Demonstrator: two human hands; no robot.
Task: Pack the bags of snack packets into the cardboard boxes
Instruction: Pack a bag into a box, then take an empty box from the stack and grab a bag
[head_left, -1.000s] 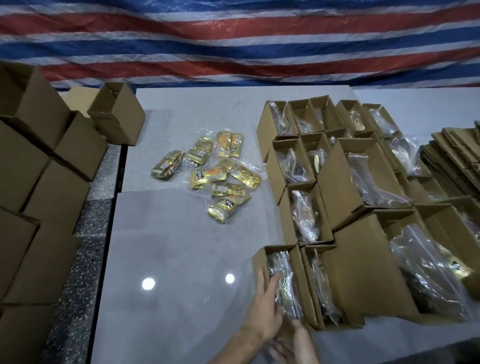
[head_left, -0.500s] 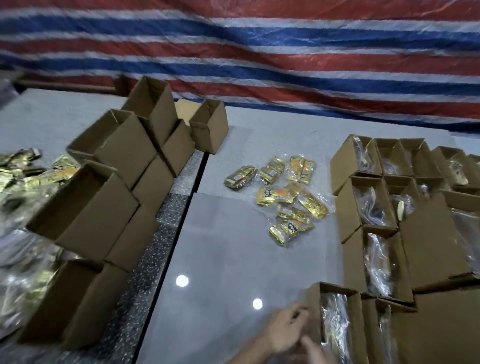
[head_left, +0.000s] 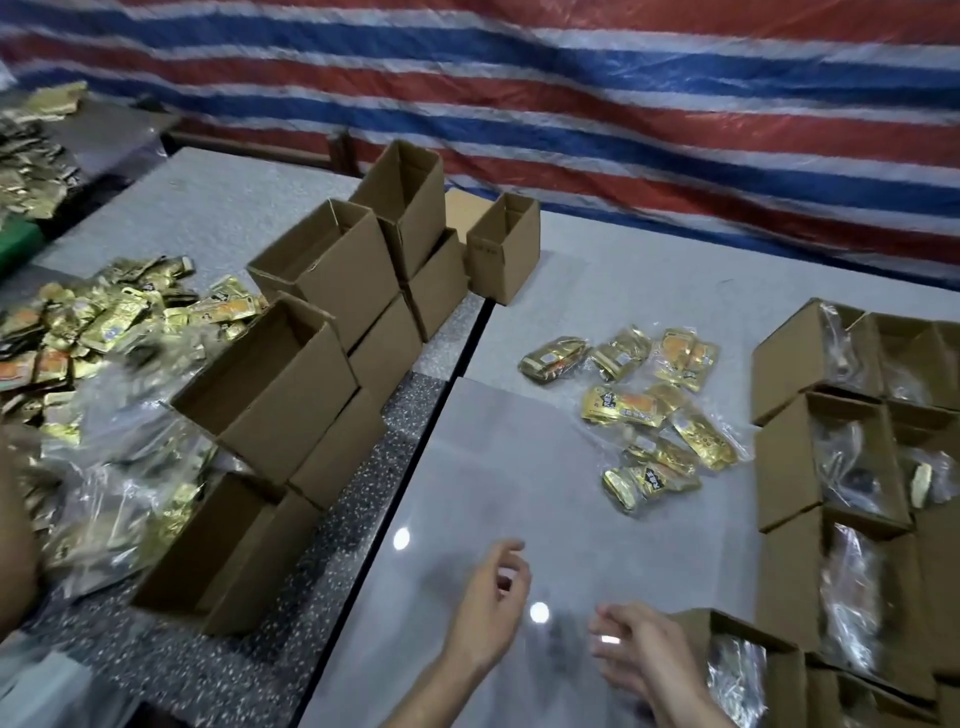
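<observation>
Your left hand (head_left: 491, 605) and right hand (head_left: 641, 657) have let go of the filled box (head_left: 737, 670) at 5 o'clock, each grip now loose and holding nothing, so next comes the bag of snack packets (head_left: 644, 415) lying on the surface (head_left: 519, 493) at 1 o'clock.

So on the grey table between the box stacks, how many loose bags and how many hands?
bags of snack packets: about 7, overlapping
Hands: 2, left hand and right hand, both holding nothing
Total: about 9

bare forearms (head_left: 431, 691), no sleeves, two hands
</observation>
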